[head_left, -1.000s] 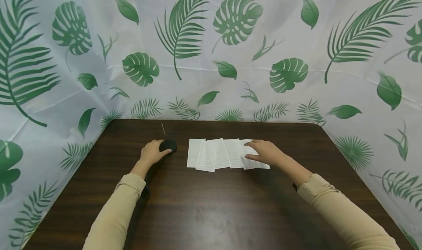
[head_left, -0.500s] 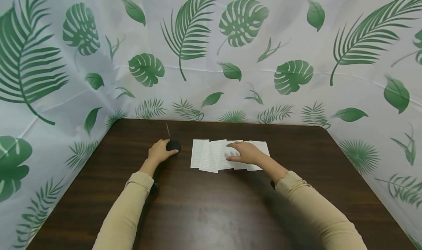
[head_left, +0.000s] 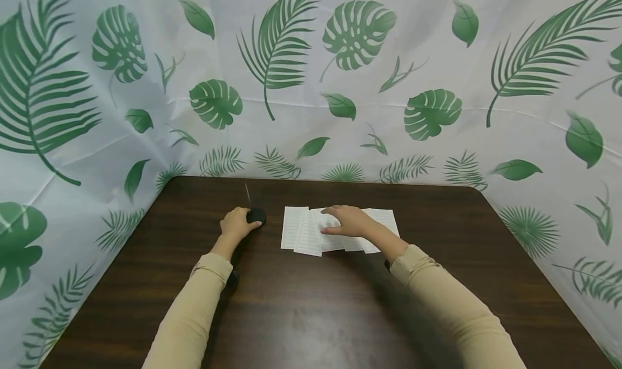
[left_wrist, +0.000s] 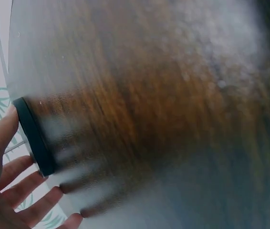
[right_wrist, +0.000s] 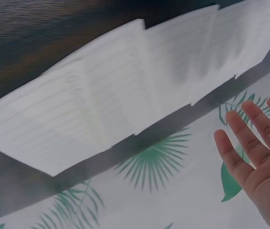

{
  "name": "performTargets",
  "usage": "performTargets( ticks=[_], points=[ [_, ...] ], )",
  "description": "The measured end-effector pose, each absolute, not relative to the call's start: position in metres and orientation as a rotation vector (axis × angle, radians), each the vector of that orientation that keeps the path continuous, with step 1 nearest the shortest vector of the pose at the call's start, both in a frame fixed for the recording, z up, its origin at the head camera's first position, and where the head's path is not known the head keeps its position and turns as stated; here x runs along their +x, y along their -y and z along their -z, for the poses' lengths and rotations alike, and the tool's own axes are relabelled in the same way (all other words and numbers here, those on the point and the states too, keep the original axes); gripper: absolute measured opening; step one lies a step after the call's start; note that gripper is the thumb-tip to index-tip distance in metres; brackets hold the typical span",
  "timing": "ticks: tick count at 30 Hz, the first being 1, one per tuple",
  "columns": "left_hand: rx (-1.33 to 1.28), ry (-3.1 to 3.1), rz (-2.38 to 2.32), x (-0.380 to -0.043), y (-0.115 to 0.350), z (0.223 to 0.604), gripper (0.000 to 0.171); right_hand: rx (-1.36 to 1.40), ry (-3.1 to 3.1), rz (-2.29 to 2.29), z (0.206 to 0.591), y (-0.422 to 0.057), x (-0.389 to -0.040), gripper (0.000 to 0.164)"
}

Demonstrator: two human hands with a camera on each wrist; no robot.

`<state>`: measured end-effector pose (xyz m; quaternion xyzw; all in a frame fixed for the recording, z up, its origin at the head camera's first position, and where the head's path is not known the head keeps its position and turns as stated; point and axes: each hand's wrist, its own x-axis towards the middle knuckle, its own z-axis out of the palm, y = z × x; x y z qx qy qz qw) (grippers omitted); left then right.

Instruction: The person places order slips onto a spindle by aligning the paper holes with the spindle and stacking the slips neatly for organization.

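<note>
At the left of the table, my left hand (head_left: 235, 224) holds the round black base of a paper spike (head_left: 256, 216), its thin metal rod pointing up. In the left wrist view, the thumb and a finger grip the rim of the base (left_wrist: 36, 138), while the other fingers spread out beside it. Several lined white paper slips (head_left: 295, 228) lie overlapping in a row to the right of the spike. My right hand (head_left: 347, 221) hovers over the middle of the row and hides part of it. In the right wrist view its fingers (right_wrist: 244, 133) are spread, holding nothing.
The dark wooden table (head_left: 301, 304) has rounded far corners. A white curtain (head_left: 291, 115) with green leaf prints hangs behind it and along its sides. Dark wrist-worn gear (head_left: 232, 280) shows under the left forearm.
My right hand has moved left across the slips, from the right end of the row to its middle. The left hand stays on the spike's base; the head view has shifted slightly.
</note>
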<state>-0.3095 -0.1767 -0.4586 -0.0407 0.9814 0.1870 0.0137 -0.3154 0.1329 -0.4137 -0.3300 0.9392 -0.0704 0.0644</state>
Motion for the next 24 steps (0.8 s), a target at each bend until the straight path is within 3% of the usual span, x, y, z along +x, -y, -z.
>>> performTargets(
  ticks=[16,24],
  points=[
    [-0.187,-3.033,-0.633,-0.310,0.170,0.460,0.061,-0.967,-2.788,0.210,0.431,-0.084,-0.333,0.065],
    [-0.213,-3.045,-0.644,-0.312,0.175,0.460,0.061,-0.885,-2.770,0.177,0.436,-0.055,-0.336,0.079]
  ],
)
